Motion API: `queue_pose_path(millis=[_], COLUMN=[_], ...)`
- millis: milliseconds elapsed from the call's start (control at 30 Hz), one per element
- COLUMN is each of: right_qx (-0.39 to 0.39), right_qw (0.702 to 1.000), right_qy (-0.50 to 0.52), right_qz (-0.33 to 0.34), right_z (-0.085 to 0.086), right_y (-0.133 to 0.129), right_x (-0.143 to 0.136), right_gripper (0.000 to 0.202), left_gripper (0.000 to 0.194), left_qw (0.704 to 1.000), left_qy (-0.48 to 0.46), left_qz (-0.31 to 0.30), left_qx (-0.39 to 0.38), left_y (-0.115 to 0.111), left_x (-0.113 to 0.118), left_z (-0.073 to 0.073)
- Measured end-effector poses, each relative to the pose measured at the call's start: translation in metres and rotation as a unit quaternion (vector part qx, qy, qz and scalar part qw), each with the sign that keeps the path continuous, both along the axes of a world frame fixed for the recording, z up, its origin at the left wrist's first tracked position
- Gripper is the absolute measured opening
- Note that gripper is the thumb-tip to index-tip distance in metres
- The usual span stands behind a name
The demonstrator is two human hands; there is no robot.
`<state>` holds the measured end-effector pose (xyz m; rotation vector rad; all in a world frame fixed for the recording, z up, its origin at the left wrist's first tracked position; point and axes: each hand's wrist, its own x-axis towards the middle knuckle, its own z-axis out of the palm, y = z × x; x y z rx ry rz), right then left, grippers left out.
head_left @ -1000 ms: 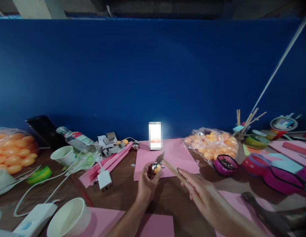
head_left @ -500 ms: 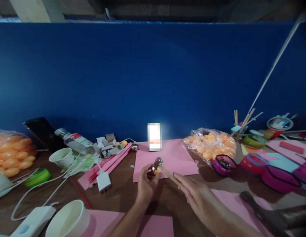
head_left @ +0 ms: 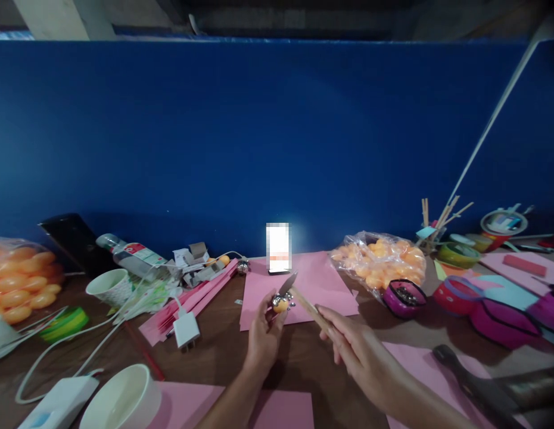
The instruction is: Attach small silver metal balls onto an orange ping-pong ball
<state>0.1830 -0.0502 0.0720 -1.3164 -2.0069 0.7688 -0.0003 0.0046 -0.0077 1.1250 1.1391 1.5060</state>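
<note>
My left hand [head_left: 265, 330] is closed around an orange ping-pong ball [head_left: 281, 305], gripping it over the table. Shiny silver studs, which look like tacks, cover part of the ball. My right hand [head_left: 348, 342] is wrapped round the wooden handle of a small hammer [head_left: 310, 310]. The dark hammer head is just above the ball; whether they touch I cannot tell. Behind the ball lies a pink paper sheet [head_left: 317, 274]. Farther left, a second silver-studded ball [head_left: 243, 266] rests by the sheet's corner.
A bag of orange balls [head_left: 379, 262] lies to the right, behind a purple bowl [head_left: 404, 299] with small metallic pieces. A charger [head_left: 186, 329], cables, a white bowl [head_left: 123, 399] and a bottle [head_left: 131, 256] occupy the left. A blurred-out upright screen [head_left: 279, 247] stands ahead.
The hammer head has lifted and tilted off the ball, uncovering more orange surface and silver studs. My right hand has shifted slightly; my left still holds the ball in nearly the same place.
</note>
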Motion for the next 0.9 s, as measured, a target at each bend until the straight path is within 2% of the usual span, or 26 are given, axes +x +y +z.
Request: queue_pose_path(millis=[200,567,667,800,900], right_qx=[-0.069,-0.077,-0.084,-0.104,-0.098], right_qw=[0.998,0.996,0.995,0.993,0.994], right_qy=[0.015,0.047,0.044,0.058,0.049], right_qz=[0.000,-0.006,0.010,-0.015,-0.002], right_z=[0.003,-0.007,-0.007,-0.005,-0.004], right_y=[0.004,0.009,0.010,0.011,0.011], right_x=[-0.001,0.004,0.004,0.003,0.003], right_gripper=[0.039,0.041,0.039,0.042,0.040], left_gripper=[0.045,0.041,0.042,0.045,0.044], left_qw=[0.999,1.000,1.000,1.000,1.000], left_qy=[0.013,0.007,0.009,-0.002,0.007], left_qz=[-0.021,-0.003,-0.005,-0.018,-0.019], left_qx=[0.028,0.004,0.003,0.005,-0.002], left_y=[-0.001,-0.001,-0.002,-0.002,-0.002], left_x=[-0.002,0.001,0.001,0.000,0.000], left_z=[0.002,0.006,0.005,0.003,0.004])
